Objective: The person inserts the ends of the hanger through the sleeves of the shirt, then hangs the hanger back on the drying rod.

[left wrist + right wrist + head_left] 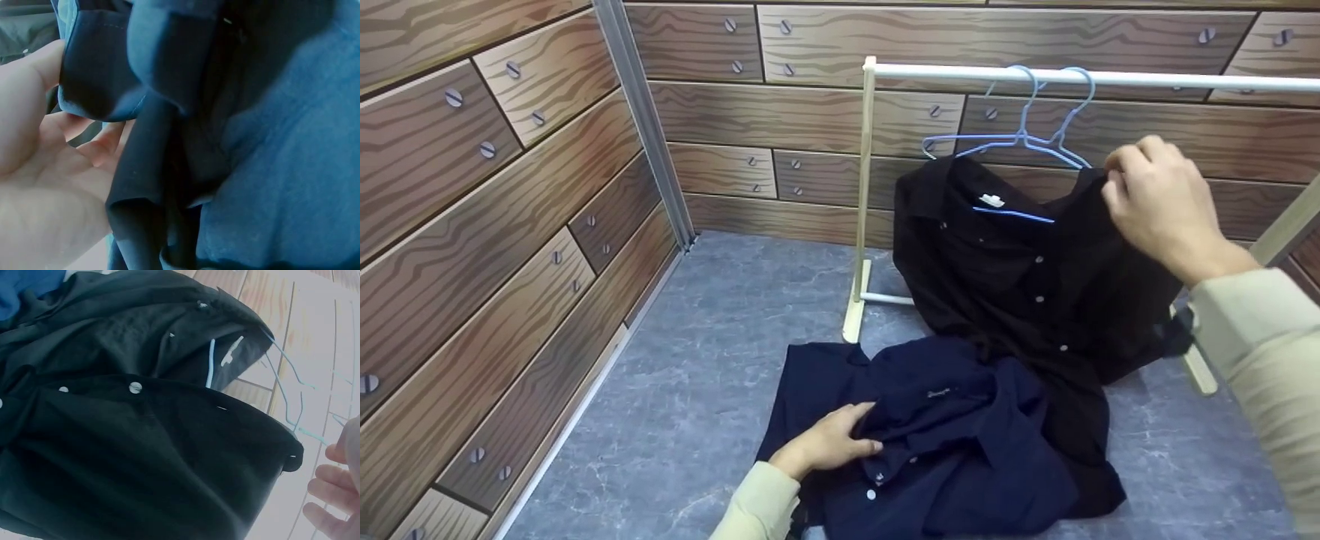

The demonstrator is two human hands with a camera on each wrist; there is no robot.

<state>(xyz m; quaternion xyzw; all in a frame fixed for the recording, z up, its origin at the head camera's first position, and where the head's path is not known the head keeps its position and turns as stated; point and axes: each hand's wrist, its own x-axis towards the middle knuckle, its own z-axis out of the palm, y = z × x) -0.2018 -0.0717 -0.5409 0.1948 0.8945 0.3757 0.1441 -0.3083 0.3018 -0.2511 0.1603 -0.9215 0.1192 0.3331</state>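
A black buttoned shirt point(997, 255) hangs from the rail on light-blue hangers point(1022, 139), its lower part spreading onto the grey surface. By the collar, my right hand point(1162, 199) is raised with bent fingers. The right wrist view shows these fingers point(332, 489) apart from the shirt's shoulder, with nothing seen in them. Below lies a crumpled navy shirt point(960, 450), touching the black one. My left hand point(832, 439) holds its collar edge between thumb and fingers. In the left wrist view, the collar point(93, 67) covers some of the fingertips.
The clothes rack has a white rail point(1147, 79), a wooden left post point(864, 180) and feet on the grey marbled surface point(682, 360). Wood-patterned walls point(810, 120) rise behind and on the left. A slanted wooden post point(1290, 217) stands at the right.
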